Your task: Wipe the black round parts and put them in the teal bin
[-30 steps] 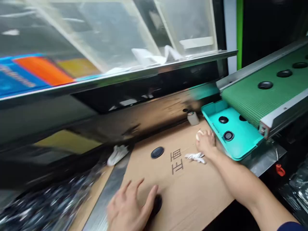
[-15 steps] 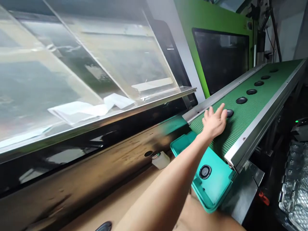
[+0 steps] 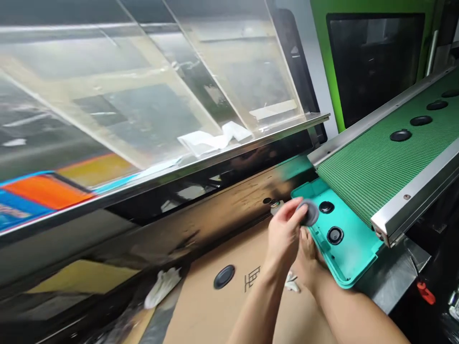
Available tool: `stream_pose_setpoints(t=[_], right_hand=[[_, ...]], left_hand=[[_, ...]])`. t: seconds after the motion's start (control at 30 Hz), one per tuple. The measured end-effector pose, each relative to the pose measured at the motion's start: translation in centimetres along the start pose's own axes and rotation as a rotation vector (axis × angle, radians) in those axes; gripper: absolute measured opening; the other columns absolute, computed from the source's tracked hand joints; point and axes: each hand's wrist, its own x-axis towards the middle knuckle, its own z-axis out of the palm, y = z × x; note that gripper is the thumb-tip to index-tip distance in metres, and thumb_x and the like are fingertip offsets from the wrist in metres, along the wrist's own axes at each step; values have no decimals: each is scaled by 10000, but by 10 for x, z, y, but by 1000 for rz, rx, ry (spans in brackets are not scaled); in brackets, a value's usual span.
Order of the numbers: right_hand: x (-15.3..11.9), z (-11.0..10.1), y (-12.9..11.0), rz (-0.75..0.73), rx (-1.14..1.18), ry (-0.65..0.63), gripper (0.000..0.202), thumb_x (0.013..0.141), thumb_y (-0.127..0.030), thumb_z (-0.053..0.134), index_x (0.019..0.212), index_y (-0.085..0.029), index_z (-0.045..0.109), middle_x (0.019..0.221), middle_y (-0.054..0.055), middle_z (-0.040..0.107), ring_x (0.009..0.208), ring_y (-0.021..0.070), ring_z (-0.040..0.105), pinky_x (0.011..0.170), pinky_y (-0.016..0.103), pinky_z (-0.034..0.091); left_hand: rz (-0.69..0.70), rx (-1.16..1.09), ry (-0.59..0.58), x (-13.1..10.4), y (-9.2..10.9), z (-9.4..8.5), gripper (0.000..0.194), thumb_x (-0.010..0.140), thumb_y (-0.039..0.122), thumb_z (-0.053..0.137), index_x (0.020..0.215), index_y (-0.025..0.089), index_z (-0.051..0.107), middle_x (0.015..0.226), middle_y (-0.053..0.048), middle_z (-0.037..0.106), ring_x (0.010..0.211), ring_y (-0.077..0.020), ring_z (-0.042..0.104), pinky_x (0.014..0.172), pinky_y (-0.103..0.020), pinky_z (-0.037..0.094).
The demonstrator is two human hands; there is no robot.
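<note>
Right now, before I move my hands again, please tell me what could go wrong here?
The left hand holds a disc near its edge, so it might slip and fall into the tray.

The bottle is just behind that hand; a backward move could knock it.

More discs lie on the belt, whose end is over the tray. If it runs that way, they may drop onto the two already inside.

Dark disc [image 3: 310, 213] (blurred), in left hand [image 3: 284, 231]
</note>
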Motion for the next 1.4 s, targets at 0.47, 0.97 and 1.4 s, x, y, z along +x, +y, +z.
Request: stream_pose_setpoints(t=[0.47, 0.97, 1.4], right_hand=[[-2, 4, -42, -175, 313, 103, 370, 911, -297, 564, 1270, -238, 633, 1223, 113, 552, 1084, 259, 516, 959, 388, 483], [-29, 7, -74, -382, 105, -206, 314, 973, -273, 520, 1249, -240, 666, 1287, 123, 551, 1100, 268, 501, 946, 406, 495], [-35, 17, -64, -476, 76, -178, 373, 1000, -277, 476, 1339, -183, 600, 1330, 176, 544, 1156, 301, 510, 974, 472, 502]], left_hand=[[-313, -482, 338, -71, -74, -184, 213, 817, 172, 737, 1008, 190, 644, 960, -37, 702, 847, -164, 698, 772, -366, 615], [-453, -618, 159, -78, -56, -211, 238, 929, 294, 538, 979, 123, 696, 963, -125, 726, 936, -235, 693, 872, -379, 570], [-495, -866, 166, -74, -48, -215, 272, 933, 183, 439, 851, 95, 684, 893, -135, 713, 883, -211, 684, 904, -342, 534]])
